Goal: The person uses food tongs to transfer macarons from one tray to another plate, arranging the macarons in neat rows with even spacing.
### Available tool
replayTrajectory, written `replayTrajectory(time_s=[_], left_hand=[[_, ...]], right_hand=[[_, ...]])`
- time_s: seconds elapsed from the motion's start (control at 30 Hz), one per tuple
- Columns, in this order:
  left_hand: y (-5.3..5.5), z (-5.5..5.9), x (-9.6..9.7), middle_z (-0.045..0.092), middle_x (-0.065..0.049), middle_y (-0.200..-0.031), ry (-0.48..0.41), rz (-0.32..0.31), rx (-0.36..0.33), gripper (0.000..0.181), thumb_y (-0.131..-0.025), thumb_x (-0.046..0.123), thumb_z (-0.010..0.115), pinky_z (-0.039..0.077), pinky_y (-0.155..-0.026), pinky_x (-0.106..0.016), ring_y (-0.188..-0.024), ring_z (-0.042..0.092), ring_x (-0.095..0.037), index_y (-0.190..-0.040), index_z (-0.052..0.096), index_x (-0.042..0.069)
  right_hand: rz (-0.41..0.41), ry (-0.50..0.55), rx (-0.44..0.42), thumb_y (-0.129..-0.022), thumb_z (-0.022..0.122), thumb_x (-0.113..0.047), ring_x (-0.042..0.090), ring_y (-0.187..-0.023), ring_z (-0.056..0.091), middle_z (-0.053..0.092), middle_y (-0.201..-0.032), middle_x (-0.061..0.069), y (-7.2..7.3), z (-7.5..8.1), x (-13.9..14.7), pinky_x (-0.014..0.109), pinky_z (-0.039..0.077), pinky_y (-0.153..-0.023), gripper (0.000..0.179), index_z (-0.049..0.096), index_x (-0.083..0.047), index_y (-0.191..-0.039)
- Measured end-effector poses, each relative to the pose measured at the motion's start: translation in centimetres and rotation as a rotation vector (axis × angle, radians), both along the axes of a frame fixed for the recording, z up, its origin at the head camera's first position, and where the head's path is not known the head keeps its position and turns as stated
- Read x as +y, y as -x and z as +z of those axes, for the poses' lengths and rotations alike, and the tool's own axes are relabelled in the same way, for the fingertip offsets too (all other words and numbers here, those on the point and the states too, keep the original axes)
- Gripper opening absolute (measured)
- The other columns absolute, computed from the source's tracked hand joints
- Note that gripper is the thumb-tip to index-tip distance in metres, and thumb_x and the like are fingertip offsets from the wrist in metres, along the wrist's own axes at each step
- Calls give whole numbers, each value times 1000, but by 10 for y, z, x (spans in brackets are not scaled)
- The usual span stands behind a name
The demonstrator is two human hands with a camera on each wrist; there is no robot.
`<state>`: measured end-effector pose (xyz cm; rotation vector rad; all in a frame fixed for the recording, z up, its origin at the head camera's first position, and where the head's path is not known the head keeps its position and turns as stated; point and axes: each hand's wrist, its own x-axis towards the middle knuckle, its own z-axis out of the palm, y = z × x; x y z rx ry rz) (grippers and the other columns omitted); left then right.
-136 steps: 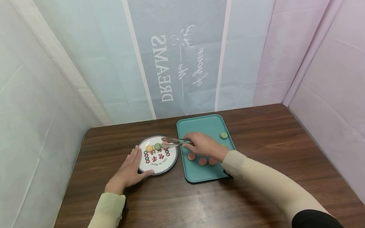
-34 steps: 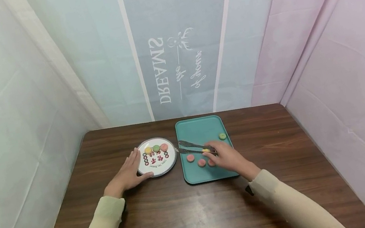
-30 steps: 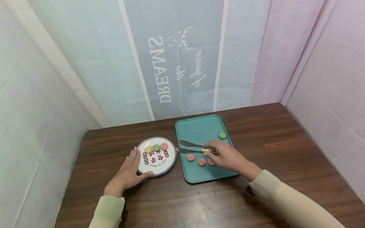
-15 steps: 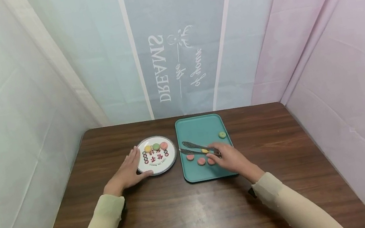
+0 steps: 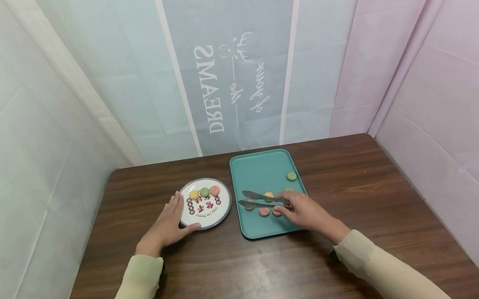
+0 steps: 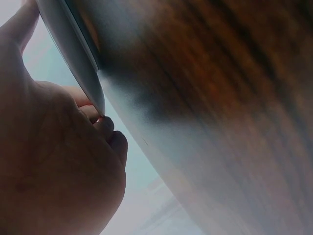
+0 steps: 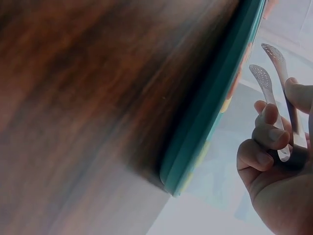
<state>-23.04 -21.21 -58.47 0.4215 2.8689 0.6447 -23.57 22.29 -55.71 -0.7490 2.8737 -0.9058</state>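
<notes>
A white plate (image 5: 208, 221) with red lettering carries a yellow macaron (image 5: 193, 195), a green macaron (image 5: 204, 192) and a pink macaron (image 5: 215, 190) in a row. My left hand (image 5: 164, 231) rests against the plate's left rim, fingers extended and thumb along the near edge. Metal tongs (image 5: 254, 196) are held in my right hand (image 5: 307, 211), their arms spread and nothing between the tips; the right wrist view shows the perforated tips of the tongs (image 7: 264, 78) above the tray. Below the tongs lie a yellow macaron (image 5: 269, 195) and a pink macaron (image 5: 264, 212).
The teal tray (image 5: 261, 163) stands right of the plate on the brown wooden table (image 5: 244, 287). At its right side lies a green macaron (image 5: 291, 176); other macarons are partly covered by the tongs and right hand. Curtain walls surround the table's back and sides.
The pink macaron, earlier at the tongs' tips, lies on the plate. The tongs have since drawn back over the tray, then shifted slightly right and nearer. The left hand stays at the plate.
</notes>
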Motion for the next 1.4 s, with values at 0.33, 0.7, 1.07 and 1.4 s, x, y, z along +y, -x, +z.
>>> replayTrajectory(time_s=[0.33, 0.7, 1.07, 1.4], left_hand=[[-1, 3, 0, -3, -27, -178, -17, -9, 0, 121, -99, 69, 64, 10, -133, -60, -165, 3, -44, -169, 2, -8], [3, -2, -2, -6, -25, -178, -31, -14, -11, 122, -98, 70, 64, 8, -133, -60, -165, 1, -43, -169, 0, -6], [5, -9, -5, -4, -24, -179, -51, -13, 3, 126, -95, 77, 62, 9, -133, -60, -165, 2, -42, -170, 2, -5], [1, 3, 0, -4, -27, -178, -34, -23, -5, 120, -99, 68, 64, 8, -133, -60, -165, 1, -43, -169, 2, -7]], right_hand=[[40, 31, -17, -106, 72, -29, 13, -66, 46, 56, -78, -4, -2, -1, 2, 29, 39, -56, 18, 74, -15, -118], [19, -16, -20, -106, 71, -34, 14, -69, 49, 58, -81, -4, -1, 0, 2, 33, 43, -61, 35, 72, -7, -129], [12, -33, -32, -106, 71, -33, 14, -76, 54, 65, -93, -2, 1, -1, 2, 35, 48, -68, 39, 71, -5, -132], [1, -56, -12, -106, 72, -33, 11, -78, 56, 70, -101, 3, 1, -1, 1, 36, 51, -70, 41, 71, -4, -134]])
